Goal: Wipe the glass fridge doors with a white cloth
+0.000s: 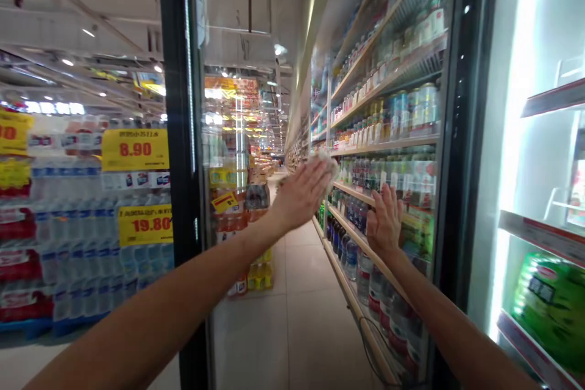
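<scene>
A tall glass door (256, 335) in a black frame (178, 103) stands open in front of me. My left hand (304, 192) is at mid-height of the pane, its fingers over a crumpled whitish cloth (329, 170) that lies between the hand and the glass. Part of the cloth is hidden under the fingers. Further right, my right hand (384, 219) is raised at the pane with fingers up and apart, holding nothing. Whether its palm touches the glass I cannot tell.
Right of the door is a lit cooler with shelves (539, 231) and a green package (551, 304). Stacked bottled-water packs (91, 237) with yellow price signs (136, 150) stand left. Rows of bottles and cans (411, 106) show in the pane, above a tiled floor (311, 311).
</scene>
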Motion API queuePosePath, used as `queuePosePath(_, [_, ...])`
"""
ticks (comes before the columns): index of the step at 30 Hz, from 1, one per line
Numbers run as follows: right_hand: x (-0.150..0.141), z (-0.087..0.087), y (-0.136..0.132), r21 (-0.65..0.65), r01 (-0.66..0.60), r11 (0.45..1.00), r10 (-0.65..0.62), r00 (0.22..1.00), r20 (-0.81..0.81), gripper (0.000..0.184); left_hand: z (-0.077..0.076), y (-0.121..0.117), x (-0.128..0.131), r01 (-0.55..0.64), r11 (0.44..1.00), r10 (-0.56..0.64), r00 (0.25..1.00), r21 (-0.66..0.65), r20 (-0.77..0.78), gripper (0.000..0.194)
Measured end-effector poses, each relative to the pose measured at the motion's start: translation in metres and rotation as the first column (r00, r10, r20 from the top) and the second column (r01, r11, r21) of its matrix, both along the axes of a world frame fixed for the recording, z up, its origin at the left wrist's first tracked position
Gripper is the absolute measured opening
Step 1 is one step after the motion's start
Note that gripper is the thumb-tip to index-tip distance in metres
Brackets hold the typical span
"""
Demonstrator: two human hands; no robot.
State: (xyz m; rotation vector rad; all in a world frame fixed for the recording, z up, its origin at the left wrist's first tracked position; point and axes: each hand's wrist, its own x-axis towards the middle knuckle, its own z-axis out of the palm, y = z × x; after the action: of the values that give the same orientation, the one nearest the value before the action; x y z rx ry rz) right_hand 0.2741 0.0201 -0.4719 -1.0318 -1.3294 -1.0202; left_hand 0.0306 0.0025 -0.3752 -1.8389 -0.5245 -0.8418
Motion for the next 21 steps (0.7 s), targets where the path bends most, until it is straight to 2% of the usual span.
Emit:
queuePosePath(2, [0.002,-0.003,-0.003,-0.020,-0.003,1.000,0.003,1.000,0.020,0.054,-0.037,-0.002,0.015,0.054,0.998,-0.056,0.973,-0.014,-0.223,0.049])
queuePosePath(3, [0.005,-0.004,-0.005,-0.030,-0.002,1.000,0.003,1.000,0.028,0.054,-0.048,-0.002,0.022,0.075,0.997,-0.079,0.947,-0.025,-0.313,0.049])
queuePosePath(4, [0.009,-0.005,-0.007,-0.038,0.002,0.999,0.000,0.999,0.034,0.054,-0.051,-0.002,0.027,0.090,0.995,-0.096,0.925,-0.033,-0.368,0.048])
queuePosePath(5, [0.014,-0.007,-0.009,-0.044,0.008,0.999,-0.007,0.999,0.034,0.054,-0.045,-0.001,0.031,0.092,0.995,-0.100,0.921,-0.039,-0.376,0.047])
queuePosePath(6, [0.020,-0.008,-0.011,-0.046,0.017,0.999,-0.015,1.000,0.027,0.054,-0.034,0.000,0.035,0.081,0.996,-0.090,0.940,-0.041,-0.329,0.046])
queuePosePath(8, [0.033,-0.010,-0.013,-0.042,0.035,0.999,-0.035,0.999,-0.004,0.052,-0.001,0.002,0.044,0.034,0.998,-0.038,0.995,-0.043,-0.092,0.045])
queuePosePath(10, [0.047,-0.014,-0.016,-0.046,0.046,0.998,-0.047,0.999,-0.026,0.052,0.021,0.005,0.058,0.003,0.999,0.003,0.992,-0.046,0.125,0.046])
queuePosePath(11, [0.053,-0.016,-0.017,-0.051,0.051,0.997,-0.053,0.998,-0.028,0.052,0.022,0.006,0.067,0.003,0.999,0.004,0.989,-0.047,0.150,0.047])
queuePosePath(12, [0.058,-0.019,-0.018,-0.058,0.057,0.997,-0.058,0.998,-0.020,0.052,0.015,0.007,0.077,0.022,0.999,-0.017,0.994,-0.043,0.108,0.047])
queuePosePath(14, [0.069,-0.026,-0.022,-0.075,0.074,0.994,-0.074,0.997,0.000,0.053,-0.013,0.009,0.097,0.095,0.995,-0.100,0.986,-0.041,-0.132,0.046])
queuePosePath(16, [0.078,-0.032,-0.026,-0.088,0.098,0.991,-0.098,0.995,0.010,0.052,-0.040,0.011,0.117,0.175,0.983,-0.181,0.908,-0.051,-0.377,0.043])
queuePosePath(17, [0.083,-0.035,-0.028,-0.094,0.111,0.989,-0.110,0.994,0.007,0.052,-0.045,0.012,0.125,0.193,0.980,-0.198,0.883,-0.056,-0.426,0.042])
queuePosePath(19, [0.094,-0.040,-0.033,-0.100,0.135,0.986,-0.137,0.991,-0.011,0.052,-0.038,0.014,0.139,0.176,0.983,-0.184,0.917,-0.055,-0.355,0.042])
queuePosePath(21, [0.103,-0.044,-0.037,-0.103,0.158,0.982,-0.162,0.986,-0.032,0.052,-0.020,0.015,0.150,0.127,0.990,-0.135,0.976,-0.059,-0.172,0.043])
